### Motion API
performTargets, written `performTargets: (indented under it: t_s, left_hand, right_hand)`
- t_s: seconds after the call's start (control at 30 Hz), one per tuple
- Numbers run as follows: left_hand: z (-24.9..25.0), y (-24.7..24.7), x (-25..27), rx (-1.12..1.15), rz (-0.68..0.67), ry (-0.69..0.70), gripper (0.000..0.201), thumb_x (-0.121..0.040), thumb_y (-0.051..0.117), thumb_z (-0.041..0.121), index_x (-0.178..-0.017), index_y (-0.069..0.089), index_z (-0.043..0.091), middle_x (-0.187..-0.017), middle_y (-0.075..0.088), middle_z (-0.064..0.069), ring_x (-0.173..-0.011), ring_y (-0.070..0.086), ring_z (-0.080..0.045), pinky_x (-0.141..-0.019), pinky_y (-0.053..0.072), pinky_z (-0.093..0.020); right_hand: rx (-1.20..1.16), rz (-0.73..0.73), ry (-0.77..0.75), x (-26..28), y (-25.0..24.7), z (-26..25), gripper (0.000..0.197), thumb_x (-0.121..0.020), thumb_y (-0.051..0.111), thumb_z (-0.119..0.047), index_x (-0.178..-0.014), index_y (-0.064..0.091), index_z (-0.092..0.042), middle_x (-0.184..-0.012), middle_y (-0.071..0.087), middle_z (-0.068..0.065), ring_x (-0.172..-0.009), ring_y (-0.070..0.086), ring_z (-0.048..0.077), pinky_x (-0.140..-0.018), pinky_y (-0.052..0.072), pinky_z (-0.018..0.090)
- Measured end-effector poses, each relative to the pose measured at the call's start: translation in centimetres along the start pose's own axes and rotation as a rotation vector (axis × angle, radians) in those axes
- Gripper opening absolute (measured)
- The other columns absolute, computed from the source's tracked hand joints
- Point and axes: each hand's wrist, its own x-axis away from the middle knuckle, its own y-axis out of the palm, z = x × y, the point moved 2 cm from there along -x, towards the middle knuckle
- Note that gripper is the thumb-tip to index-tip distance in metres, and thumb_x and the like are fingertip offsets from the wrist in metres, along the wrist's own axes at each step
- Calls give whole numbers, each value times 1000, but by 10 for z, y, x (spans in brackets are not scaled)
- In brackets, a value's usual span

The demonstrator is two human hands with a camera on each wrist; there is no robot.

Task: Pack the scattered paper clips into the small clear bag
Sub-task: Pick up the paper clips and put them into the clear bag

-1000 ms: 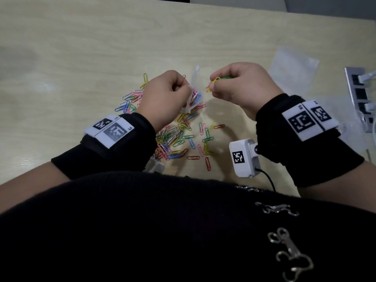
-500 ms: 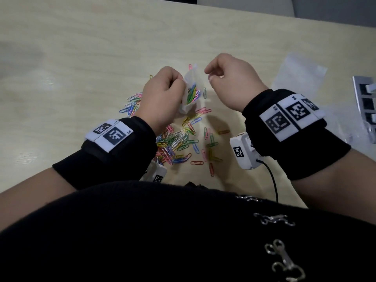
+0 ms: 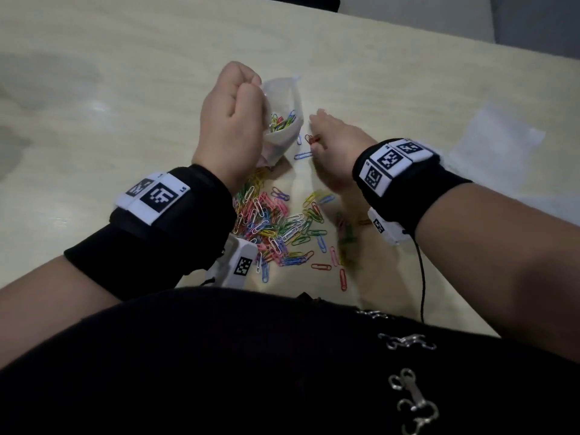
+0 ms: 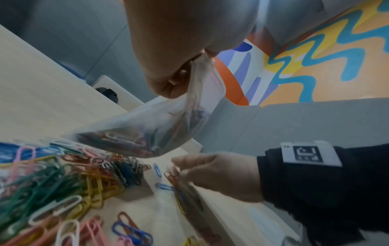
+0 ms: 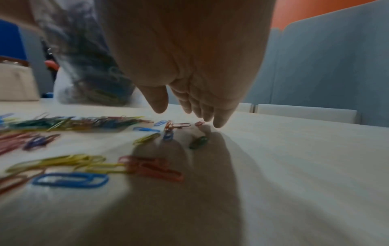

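My left hand (image 3: 259,89) pinches the top edge of the small clear bag (image 3: 284,98) and holds it upright above the table, mouth open. Several coloured clips lie in the bag's bottom (image 4: 134,141). My right hand (image 3: 315,133) is low over the table just right of the bag, fingers pointing down and spread, holding nothing. In the right wrist view its fingertips (image 5: 219,123) hover over a red clip (image 5: 179,125), with a blue clip (image 3: 303,156) beside it. The main heap of paper clips (image 3: 276,224) lies between my wrists.
Another flat clear bag (image 3: 502,136) lies on the pale wooden table (image 3: 125,89) to the far right. A black cable (image 3: 422,277) hangs from my right wrist camera over the near edge. Grey partitions (image 5: 326,66) stand behind the table.
My right hand held clips at the bag's mouth, then came down to the table with nothing in it. The left hand lifted the bag a little higher, and it holds more clips.
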Motion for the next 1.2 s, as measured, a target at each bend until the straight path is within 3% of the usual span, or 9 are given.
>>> performTargets:
  t_s: [0.07,0.3,0.43,0.6,0.7,0.8,0.97,1.1,1.2]
  left_hand:
    - [0,-8,-3,5,37,5,16,-80,36,15,-69,42,24,-57,43,6,-56,38,-10,-53,31,-26]
    - [-6,-41,-3,-45,156,32,17,-82,35,13,-72,41,25,-60,42,5,-59,37,-12,-56,30,-28]
    - [-15,-57,1,-161,212,45,16,-82,36,14,-72,40,27,-71,45,-10,-66,40,-18,-59,32,-31]
    - [-30,-65,7,-247,233,-23,12,-79,38,20,-72,43,28,-73,53,-8,-69,46,-18,-63,39,-36]
    - [-35,-67,8,-234,230,-53,10,-79,39,23,-73,44,29,-73,54,-6,-70,47,-18,-63,41,-37]
    - [-36,-64,10,-194,149,-111,11,-80,41,25,-72,46,29,-69,51,1,-68,48,-18,-63,41,-36]
    - [-38,-46,22,-149,-52,-153,16,-86,45,15,-73,49,25,-67,52,2,-61,46,-13,-54,42,-23]
    - [-38,-34,27,-156,-164,-163,13,-82,47,20,-71,51,25,-66,55,2,-61,47,-13,-80,43,-34]
    - [-36,-29,29,-113,-229,-170,17,-90,48,14,-75,52,21,-68,58,0,-59,49,-12,-65,44,-27]
  right_hand:
    - [19,-3,-41,3,10,-11,33,-96,41,-17,-126,42,-4,-144,34,16,-139,33,23,-104,34,35]
    - [2,81,-126,29,38,-27,32,-94,42,-22,-120,53,-7,-127,49,17,-117,48,35,-99,43,42]
    - [16,118,-153,26,20,-47,44,-96,44,-29,-136,43,-12,-143,39,11,-129,40,30,-107,38,42]
    - [203,-144,-303,12,24,-67,64,-97,41,-44,-152,15,-22,-162,5,4,-148,10,25,-121,16,42]
    - [252,-148,-287,21,34,-61,65,-96,45,-44,-150,21,-18,-158,17,7,-145,17,28,-117,24,45]
    - [233,-7,-300,37,37,-48,47,-92,53,-32,-135,42,-17,-140,40,7,-129,36,33,-105,39,44]
    - [226,94,-260,56,44,-28,26,-94,50,-13,-120,53,-13,-125,49,8,-112,43,31,-86,44,38]
    - [183,114,-182,57,43,-24,21,-90,48,-4,-105,60,-12,-112,52,10,-103,47,32,-79,45,37]
    - [123,110,-126,56,36,-21,24,-88,50,-3,-102,66,-14,-109,56,9,-102,54,31,-81,43,30]
